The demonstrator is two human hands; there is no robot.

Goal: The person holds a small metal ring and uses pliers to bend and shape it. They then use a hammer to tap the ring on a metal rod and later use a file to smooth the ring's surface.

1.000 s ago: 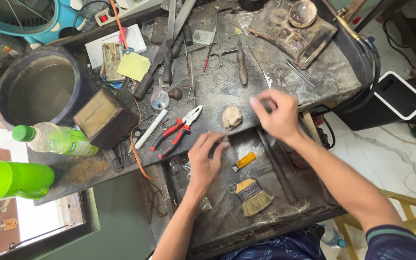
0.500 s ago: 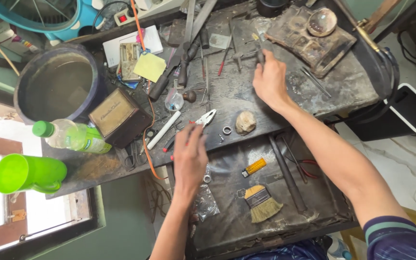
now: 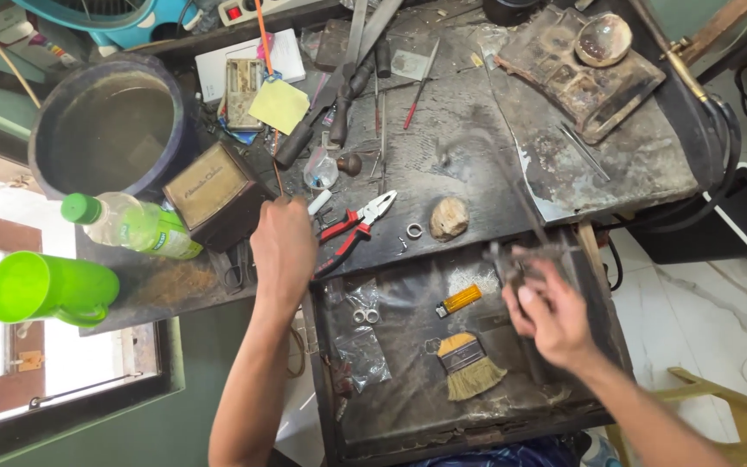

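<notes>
Your right hand (image 3: 551,311) now hangs over the open drawer (image 3: 408,406), its fingers closed around a small dark metal tool (image 3: 512,259), which blur keeps you from telling more closely. Half a second ago that hand was stretched far up the tabletop (image 3: 477,156) among the files; it has come back down and toward you. Your left hand (image 3: 284,246) has also shifted: it lay beside the red-handled pliers (image 3: 356,227) and now sits further left at the tabletop's near edge, fist clenched on a thin orange rod (image 3: 265,52) that runs straight up across the clutter.

The pliers lie just right of your left hand, with a small metal ring (image 3: 414,230) and a pale stone (image 3: 450,218) near their jaws. In the drawer below rest a yellow lighter (image 3: 459,299), a short brush with straw-coloured bristles (image 3: 469,363) and clear plastic bags (image 3: 360,350).

A brown box (image 3: 209,192) with a tan lid and faint script stands just left of your left hand. Beside it lies a clear bottle (image 3: 136,225) with a green cap and a green label, and a bright green cup (image 3: 45,288) sits at the far left corner. Above the box, a yellow sticky note (image 3: 280,105) overlaps a white booklet (image 3: 291,54), next to the dark round tub (image 3: 105,125).
</notes>
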